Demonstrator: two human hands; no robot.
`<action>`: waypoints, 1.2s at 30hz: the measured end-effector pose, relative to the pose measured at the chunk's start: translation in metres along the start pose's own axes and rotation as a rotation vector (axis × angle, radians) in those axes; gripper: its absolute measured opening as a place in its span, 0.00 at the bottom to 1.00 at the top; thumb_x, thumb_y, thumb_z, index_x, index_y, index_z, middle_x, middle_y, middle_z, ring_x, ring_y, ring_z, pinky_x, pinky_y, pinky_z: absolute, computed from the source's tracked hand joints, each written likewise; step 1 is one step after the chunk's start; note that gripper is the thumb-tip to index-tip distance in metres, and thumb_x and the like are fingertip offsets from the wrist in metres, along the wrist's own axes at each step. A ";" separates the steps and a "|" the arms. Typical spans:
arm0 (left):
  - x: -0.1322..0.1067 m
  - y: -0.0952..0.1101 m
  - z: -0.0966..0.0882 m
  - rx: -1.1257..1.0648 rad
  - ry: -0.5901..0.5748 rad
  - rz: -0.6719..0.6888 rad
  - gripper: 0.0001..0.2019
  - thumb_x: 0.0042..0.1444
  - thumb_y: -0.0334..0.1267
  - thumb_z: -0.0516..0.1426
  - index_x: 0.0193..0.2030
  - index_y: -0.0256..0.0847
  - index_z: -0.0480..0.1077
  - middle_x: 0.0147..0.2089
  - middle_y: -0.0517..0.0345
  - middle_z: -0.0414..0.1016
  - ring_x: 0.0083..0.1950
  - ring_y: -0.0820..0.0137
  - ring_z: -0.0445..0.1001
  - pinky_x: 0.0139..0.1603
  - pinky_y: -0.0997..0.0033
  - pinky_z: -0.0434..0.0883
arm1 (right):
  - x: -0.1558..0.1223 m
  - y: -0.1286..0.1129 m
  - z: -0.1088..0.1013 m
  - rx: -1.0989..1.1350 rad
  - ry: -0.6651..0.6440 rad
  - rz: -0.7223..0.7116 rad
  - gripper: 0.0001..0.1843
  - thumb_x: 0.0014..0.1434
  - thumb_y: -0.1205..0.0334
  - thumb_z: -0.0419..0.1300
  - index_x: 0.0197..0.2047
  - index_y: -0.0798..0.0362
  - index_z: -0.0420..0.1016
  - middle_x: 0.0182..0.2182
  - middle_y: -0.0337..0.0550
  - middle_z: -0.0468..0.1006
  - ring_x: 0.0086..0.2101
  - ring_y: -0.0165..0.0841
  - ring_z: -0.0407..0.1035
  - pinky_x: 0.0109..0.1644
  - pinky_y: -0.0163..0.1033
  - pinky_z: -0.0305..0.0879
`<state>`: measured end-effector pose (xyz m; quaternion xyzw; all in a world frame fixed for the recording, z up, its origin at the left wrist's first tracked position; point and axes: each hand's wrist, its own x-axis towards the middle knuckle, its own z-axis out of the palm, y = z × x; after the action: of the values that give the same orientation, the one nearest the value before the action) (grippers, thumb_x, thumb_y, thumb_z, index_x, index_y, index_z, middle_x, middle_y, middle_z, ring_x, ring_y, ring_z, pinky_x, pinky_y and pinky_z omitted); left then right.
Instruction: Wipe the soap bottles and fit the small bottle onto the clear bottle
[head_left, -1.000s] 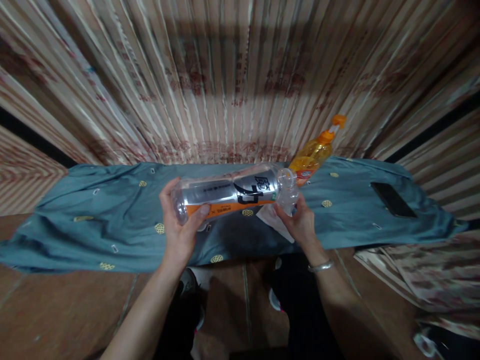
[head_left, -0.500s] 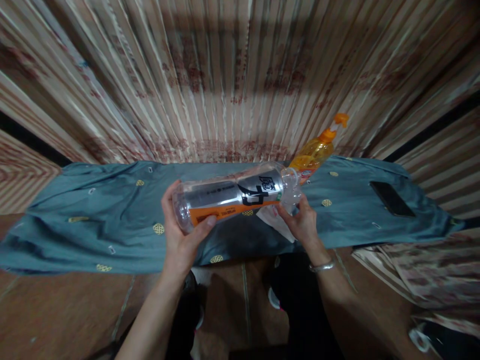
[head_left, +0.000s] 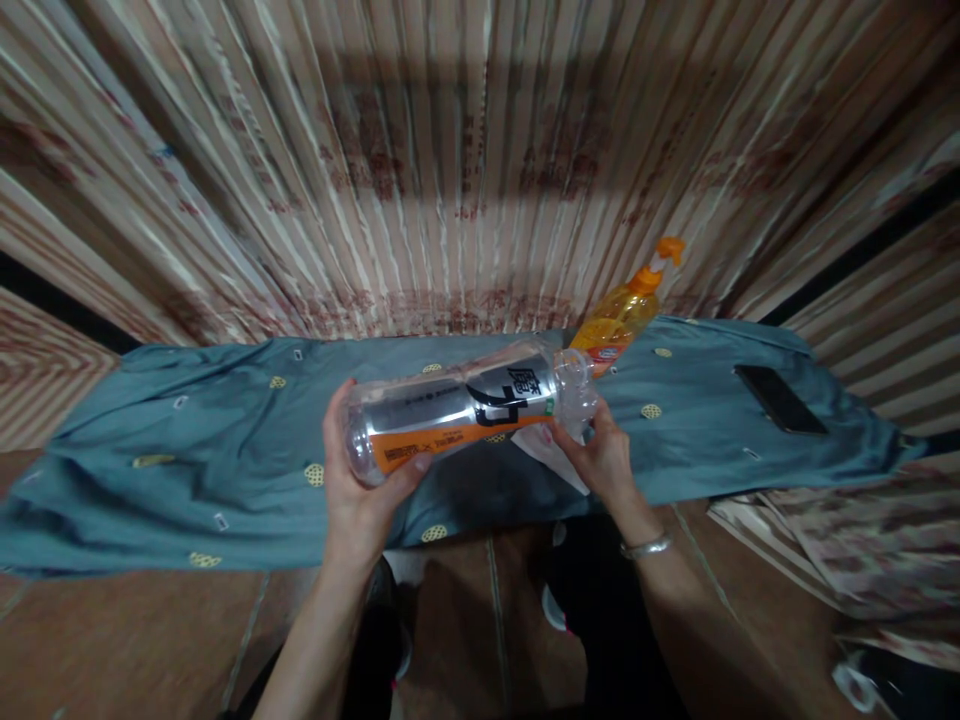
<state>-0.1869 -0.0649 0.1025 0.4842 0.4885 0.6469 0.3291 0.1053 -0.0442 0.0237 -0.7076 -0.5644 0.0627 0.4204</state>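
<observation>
I hold a large clear plastic bottle (head_left: 457, 410) with a black and orange label sideways over a blue cloth. My left hand (head_left: 360, 485) is wrapped round the bottle's base end. My right hand (head_left: 600, 455) grips the neck end, fingers closed at the mouth. A white cloth or paper (head_left: 544, 455) lies under the right hand. Behind the bottle stands an orange dish-soap bottle (head_left: 619, 320) with an orange cap.
The blue patterned cloth (head_left: 187, 440) covers a low surface in front of a striped curtain (head_left: 450, 150). A black phone (head_left: 776, 398) lies on the cloth at the right. Folded patterned fabric (head_left: 825, 550) lies on the floor at right. My shoes show below.
The bottle has turned a little about its long axis, showing more of the orange label. Both hands stay in place on it; the view has shifted slightly.
</observation>
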 end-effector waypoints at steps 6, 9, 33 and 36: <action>0.002 -0.008 -0.007 0.004 -0.027 0.009 0.51 0.37 0.42 0.77 0.71 0.51 0.65 0.62 0.50 0.74 0.56 0.59 0.78 0.53 0.63 0.80 | -0.002 0.000 0.002 0.023 0.004 0.006 0.40 0.57 0.36 0.62 0.63 0.54 0.72 0.43 0.54 0.88 0.41 0.51 0.84 0.43 0.51 0.80; 0.002 -0.008 -0.007 -0.005 -0.018 0.014 0.51 0.38 0.41 0.77 0.71 0.51 0.65 0.62 0.51 0.74 0.57 0.61 0.78 0.55 0.65 0.80 | -0.002 0.000 0.002 0.029 0.009 -0.001 0.40 0.57 0.36 0.63 0.64 0.54 0.71 0.44 0.55 0.88 0.42 0.51 0.84 0.43 0.51 0.80; 0.002 0.002 -0.008 0.071 -0.061 0.045 0.50 0.39 0.42 0.77 0.71 0.52 0.64 0.63 0.52 0.72 0.60 0.58 0.75 0.59 0.61 0.77 | -0.005 -0.002 0.000 -0.008 0.009 0.004 0.38 0.59 0.36 0.62 0.63 0.53 0.70 0.42 0.54 0.88 0.41 0.52 0.85 0.42 0.50 0.79; 0.002 0.003 -0.007 0.061 -0.067 0.039 0.50 0.39 0.40 0.76 0.70 0.51 0.64 0.61 0.52 0.73 0.57 0.59 0.76 0.55 0.63 0.77 | -0.005 -0.001 0.000 -0.002 0.009 -0.005 0.38 0.59 0.36 0.61 0.63 0.53 0.70 0.44 0.54 0.88 0.42 0.52 0.84 0.43 0.50 0.80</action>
<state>-0.1943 -0.0668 0.1059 0.5248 0.4871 0.6216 0.3177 0.1031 -0.0488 0.0224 -0.7068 -0.5644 0.0581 0.4224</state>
